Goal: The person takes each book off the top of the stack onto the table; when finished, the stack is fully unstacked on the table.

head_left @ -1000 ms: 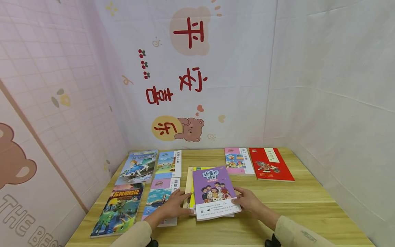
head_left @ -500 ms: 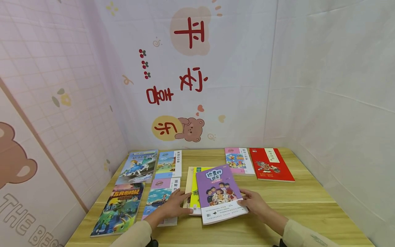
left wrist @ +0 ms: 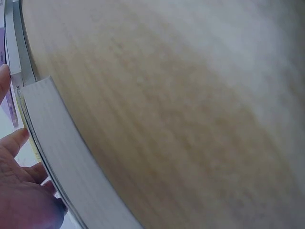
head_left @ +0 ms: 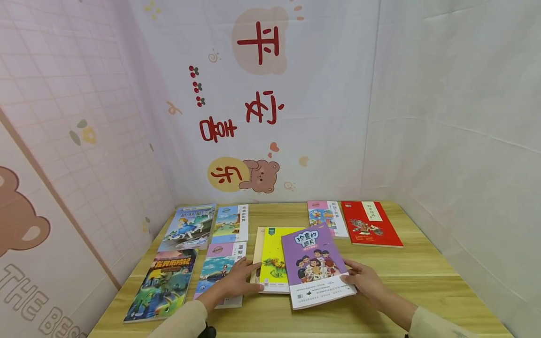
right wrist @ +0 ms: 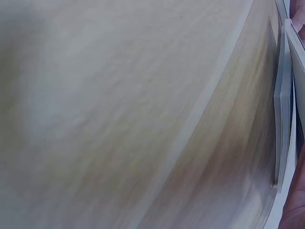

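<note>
In the head view, my right hand (head_left: 365, 284) grips the lower right edge of a purple book (head_left: 314, 263), its thumb over the white band on the cover. The purple book lies tilted, partly covering a yellow book (head_left: 272, 253). Beneath the yellow book, the left strip of a cream book (head_left: 258, 246) shows. My left hand (head_left: 238, 279) rests at the left edge of these two, its fingertips and thumb touching them near the lower corner. Its palm side overlaps a blue-and-pink book (head_left: 211, 270). In the left wrist view, fingers (left wrist: 16, 140) touch the edge of a book.
On the wooden table (head_left: 380, 300), a dinosaur book (head_left: 162, 286), a fairy-tale book (head_left: 188, 227) and a blue book (head_left: 228, 225) lie to the left. A pink book (head_left: 321, 218) and a red book (head_left: 369, 223) lie at the back right. White printed curtains (head_left: 321, 94) surround the table.
My right hand has slid the purple book to the right, uncovering more of the yellow book beneath. My left hand has stayed at the stack's left edge.
</note>
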`<state>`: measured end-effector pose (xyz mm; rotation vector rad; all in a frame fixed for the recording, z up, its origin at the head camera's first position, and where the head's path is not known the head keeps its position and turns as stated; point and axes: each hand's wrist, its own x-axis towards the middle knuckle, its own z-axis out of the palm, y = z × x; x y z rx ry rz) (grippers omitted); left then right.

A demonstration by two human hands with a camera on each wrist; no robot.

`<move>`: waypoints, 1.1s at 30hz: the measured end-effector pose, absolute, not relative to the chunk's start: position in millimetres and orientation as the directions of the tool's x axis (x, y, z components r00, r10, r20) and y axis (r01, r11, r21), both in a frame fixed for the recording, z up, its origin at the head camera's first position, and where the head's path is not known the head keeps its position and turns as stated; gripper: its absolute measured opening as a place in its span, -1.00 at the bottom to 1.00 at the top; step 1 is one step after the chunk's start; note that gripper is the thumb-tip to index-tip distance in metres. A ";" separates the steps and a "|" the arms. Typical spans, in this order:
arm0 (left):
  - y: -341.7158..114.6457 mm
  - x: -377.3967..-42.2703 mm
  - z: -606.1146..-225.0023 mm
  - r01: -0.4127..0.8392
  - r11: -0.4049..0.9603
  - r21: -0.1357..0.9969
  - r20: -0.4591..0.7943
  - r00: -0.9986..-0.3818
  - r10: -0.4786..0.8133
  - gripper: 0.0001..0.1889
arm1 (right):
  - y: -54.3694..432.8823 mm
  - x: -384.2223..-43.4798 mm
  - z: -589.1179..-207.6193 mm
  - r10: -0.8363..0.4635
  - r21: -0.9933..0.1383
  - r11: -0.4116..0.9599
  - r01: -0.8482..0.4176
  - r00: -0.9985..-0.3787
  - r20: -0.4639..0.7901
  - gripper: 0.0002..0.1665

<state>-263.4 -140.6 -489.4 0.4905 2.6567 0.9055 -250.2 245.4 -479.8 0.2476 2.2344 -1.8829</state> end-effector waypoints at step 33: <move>-139.9 -263.3 -486.2 0.227 0.744 0.628 -0.168 -0.894 0.415 -0.22 | 323.3 -228.6 -484.2 0.019 -0.843 0.407 0.351 -0.926 -0.377 -0.24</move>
